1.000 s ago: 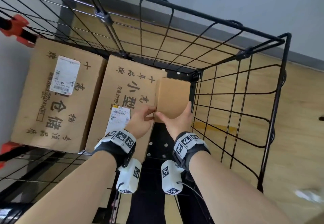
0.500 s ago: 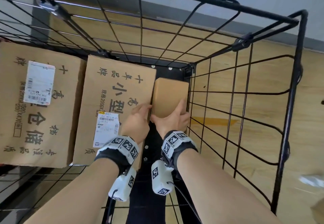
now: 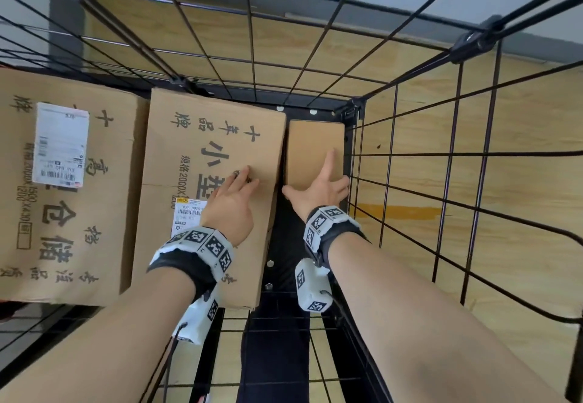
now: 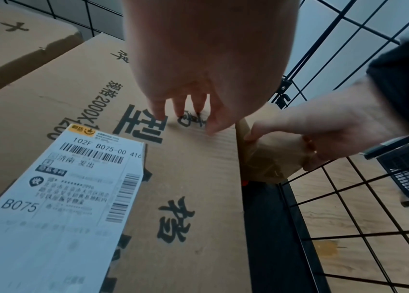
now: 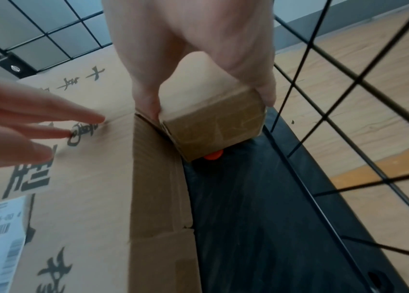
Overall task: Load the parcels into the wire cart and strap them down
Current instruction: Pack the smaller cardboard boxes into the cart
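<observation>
A small plain brown parcel (image 3: 310,150) sits low in the gap between the printed middle carton (image 3: 202,137) and the wire cart's right wall (image 3: 410,162). My right hand (image 3: 321,186) grips it, thumb on its left side, fingers on its right and forefinger along the top. The right wrist view shows the small parcel (image 5: 213,126) tilted just over the cart's black floor (image 5: 261,218); whether it rests there is unclear. My left hand (image 3: 235,194) lies flat on the middle carton (image 4: 185,188), fingertips (image 4: 180,113) touching it. A second large carton (image 3: 69,200) stands to the left.
Something orange (image 5: 213,157) peeks out under the small parcel. A white shipping label (image 4: 55,198) is stuck on the middle carton's near end. The cart's far wire wall (image 3: 252,65) stands close behind the cartons. Light wooden flooring (image 3: 520,156) shows through the mesh.
The small parcel has gone down into the gap beside the middle carton. My left hand has let go of it and now lies on that carton's top. The head has leaned in closer.
</observation>
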`<state>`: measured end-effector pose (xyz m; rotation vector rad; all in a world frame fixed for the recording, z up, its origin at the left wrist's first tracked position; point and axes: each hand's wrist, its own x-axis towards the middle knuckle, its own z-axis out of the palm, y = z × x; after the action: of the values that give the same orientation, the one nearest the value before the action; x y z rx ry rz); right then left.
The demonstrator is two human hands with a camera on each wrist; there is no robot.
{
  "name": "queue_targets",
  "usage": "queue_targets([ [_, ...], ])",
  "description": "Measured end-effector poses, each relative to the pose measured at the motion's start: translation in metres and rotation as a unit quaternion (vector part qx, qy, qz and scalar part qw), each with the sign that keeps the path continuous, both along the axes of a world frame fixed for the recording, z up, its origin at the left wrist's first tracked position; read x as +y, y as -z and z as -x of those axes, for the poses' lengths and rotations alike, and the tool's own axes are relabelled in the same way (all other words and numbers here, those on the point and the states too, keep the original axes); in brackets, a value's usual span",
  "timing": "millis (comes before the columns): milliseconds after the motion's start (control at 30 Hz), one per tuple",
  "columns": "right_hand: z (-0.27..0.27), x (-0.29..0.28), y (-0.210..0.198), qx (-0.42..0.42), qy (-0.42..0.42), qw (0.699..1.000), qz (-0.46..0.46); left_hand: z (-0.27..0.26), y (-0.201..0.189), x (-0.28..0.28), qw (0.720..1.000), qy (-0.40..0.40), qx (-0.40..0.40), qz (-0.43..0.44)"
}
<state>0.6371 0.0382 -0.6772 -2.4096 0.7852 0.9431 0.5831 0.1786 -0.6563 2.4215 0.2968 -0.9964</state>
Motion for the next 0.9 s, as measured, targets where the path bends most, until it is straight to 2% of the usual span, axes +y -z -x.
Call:
queue_targets([
  [233, -0.008, -0.005, -0.016, 0.057, 0.003, 0.996, -0.062, 0.005, -0.015, -0.004, 0.999, -0.016, 0.026, 0.027],
  [333, -0.011, -0.005, -0.040, 0.056, -0.020, 0.995, -0.076, 0.003, -0.034, -0.002, 0.998, -0.029, 0.056, 0.028],
  [400, -0.012, -0.005, -0.070, 0.047, -0.037, 0.993, -0.099, 0.000, -0.061, 0.000, 0.997, -0.034, 0.066, 0.025],
  [700, -0.002, -0.001, -0.225, 0.046, -0.127, 0.981, -0.141, 0.000, -0.204, 0.003, 0.996, -0.086, 0.017, -0.007],
  [900, 0.027, 0.001, -0.297, 0.018, -0.231, 0.957, -0.175, 0.034, -0.297, -0.009, 0.987, -0.150, -0.014, -0.055],
])
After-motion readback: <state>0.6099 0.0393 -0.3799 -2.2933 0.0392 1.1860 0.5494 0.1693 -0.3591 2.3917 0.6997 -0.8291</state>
